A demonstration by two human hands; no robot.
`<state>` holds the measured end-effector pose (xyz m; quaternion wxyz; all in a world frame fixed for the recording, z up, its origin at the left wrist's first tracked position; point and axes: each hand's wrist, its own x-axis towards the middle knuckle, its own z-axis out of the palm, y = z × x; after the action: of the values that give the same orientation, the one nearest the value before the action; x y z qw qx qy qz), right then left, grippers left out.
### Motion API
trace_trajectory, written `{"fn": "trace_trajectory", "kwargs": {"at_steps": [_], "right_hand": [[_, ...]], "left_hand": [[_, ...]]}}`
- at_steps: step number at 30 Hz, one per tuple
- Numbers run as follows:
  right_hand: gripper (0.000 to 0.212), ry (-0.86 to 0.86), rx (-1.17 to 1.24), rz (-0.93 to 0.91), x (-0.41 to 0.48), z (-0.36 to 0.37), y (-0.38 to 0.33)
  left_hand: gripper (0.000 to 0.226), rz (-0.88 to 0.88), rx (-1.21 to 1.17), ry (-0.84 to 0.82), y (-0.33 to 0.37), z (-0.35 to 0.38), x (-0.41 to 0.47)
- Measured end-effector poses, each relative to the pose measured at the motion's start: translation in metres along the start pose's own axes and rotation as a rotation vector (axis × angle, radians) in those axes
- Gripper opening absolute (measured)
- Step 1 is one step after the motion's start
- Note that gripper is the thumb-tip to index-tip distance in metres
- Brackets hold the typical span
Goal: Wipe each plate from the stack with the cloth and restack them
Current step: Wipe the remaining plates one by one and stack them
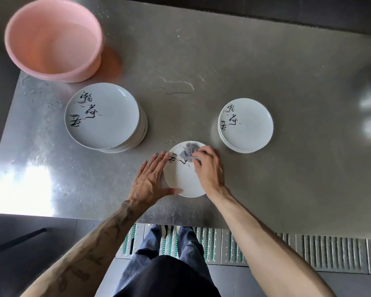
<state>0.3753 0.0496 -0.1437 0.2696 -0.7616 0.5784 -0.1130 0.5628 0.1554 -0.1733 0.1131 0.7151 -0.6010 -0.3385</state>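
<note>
Wet brushed-steel bench (266, 61), ribbed floor grating (330, 251) lower right. The left hand (150, 180), fingers straight, braces a round glazed plate (180, 181); the right hand (209, 168) grips crumpled grey cloth (186, 152) in curled fingers.

Left hand (150, 181) palm down, fingers straight and close together, fingertips touching the left rim of the plate (180, 181), thumb stretched out along its near edge; left forearm (90, 243) bare, tattooed, enters from bottom left. Right hand (209, 168) knuckles up, fingers curled round a grey cloth (186, 153), pressing it on the plate's far part; right forearm (261, 232) bare, enters from bottom right, wrist roughly straight.
</note>
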Motion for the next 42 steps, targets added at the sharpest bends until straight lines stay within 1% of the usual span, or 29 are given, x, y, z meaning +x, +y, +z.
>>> {"fn": "trace_trajectory", "kwargs": {"at_steps": [3, 5, 8, 10, 12, 14, 15, 16, 19, 20, 22, 25, 29, 31, 34, 36, 38, 40, 42], "right_hand": [[0.009, -0.112, 0.019, -0.136, 0.002, 0.012, -0.015], [0.007, -0.178, 0.022, -0.215, -0.022, 0.015, -0.014], [0.009, -0.214, -0.005, -0.268, -0.054, 0.005, 0.004], [0.01, -0.173, -0.037, -0.229, -0.047, -0.006, 0.017], [0.009, -0.087, -0.046, -0.135, -0.03, -0.015, 0.026], [0.01, -0.037, -0.051, -0.033, -0.025, -0.017, 0.024], [0.011, -0.034, -0.042, -0.011, -0.029, -0.014, 0.018], [0.011, -0.054, -0.019, -0.022, -0.036, -0.009, 0.011], [0.012, -0.194, 0.041, -0.124, -0.055, 0.008, -0.011], [0.012, -0.211, 0.048, -0.153, -0.054, 0.011, -0.014], [0.011, -0.173, 0.047, -0.16, -0.041, 0.01, -0.011], [0.014, -0.087, -0.048, -0.072, -0.024, -0.007, 0.008], [0.011, 0.002, -0.185, 0.008, -0.038, -0.03, 0.029], [0.008, 0.053, -0.138, 0.076, -0.058, -0.03, 0.026], [0.012, 0.064, -0.04, 0.152, -0.083, -0.021, 0.018], [0.016, 0.08, 0.011, 0.195, -0.086, -0.017, 0.018], [0.017, 0.084, 0.048, 0.238, -0.081, -0.016, 0.02], [0.017, 0.081, 0.053, 0.268, -0.076, -0.015, 0.02], [0.017, 0.082, 0.055, 0.28, -0.074, -0.014, 0.021]], "left_hand": [[0.126, 0.002, 0.021, -0.005, 0.0, 0.0, 0.001], [0.127, -0.003, 0.038, -0.008, 0.0, 0.001, 0.002], [0.129, -0.006, 0.024, -0.013, 0.002, 0.0, 0.002], [0.129, -0.008, -0.001, 0.003, 0.001, -0.001, 0.001], [0.127, -0.007, -0.003, 0.014, 0.003, -0.001, -0.001], [0.127, -0.009, 0.005, 0.009, 0.006, -0.002, -0.001], [0.127, -0.012, 0.005, 0.006, 0.007, -0.002, 0.0], [0.128, -0.015, 0.005, 0.006, 0.008, -0.002, 0.0], [0.13, -0.022, 0.029, -0.005, 0.011, -0.004, 0.001], [0.13, -0.025, 0.032, -0.001, 0.011, -0.004, 0.001], [0.13, -0.02, 0.027, -0.003, 0.012, -0.005, 0.0], [0.128, -0.012, 0.014, 0.006, 0.012, -0.005, -0.002], [0.127, -0.017, 0.029, -0.003, 0.011, -0.005, -0.001], [0.128, -0.018, 0.036, -0.005, 0.012, -0.005, -0.001], [0.128, 0.006, 0.098, -0.005, 0.012, -0.003, -0.001], [0.127, 0.063, 0.207, 0.02, 0.013, -0.003, -0.001], [0.121, 0.213, 0.317, 0.036, 0.014, -0.004, -0.001], [0.114, 0.35, 0.355, -0.016, 0.017, -0.005, 0.0], [0.107, 0.383, 0.384, -0.098, 0.022, -0.004, 0.003]]}}
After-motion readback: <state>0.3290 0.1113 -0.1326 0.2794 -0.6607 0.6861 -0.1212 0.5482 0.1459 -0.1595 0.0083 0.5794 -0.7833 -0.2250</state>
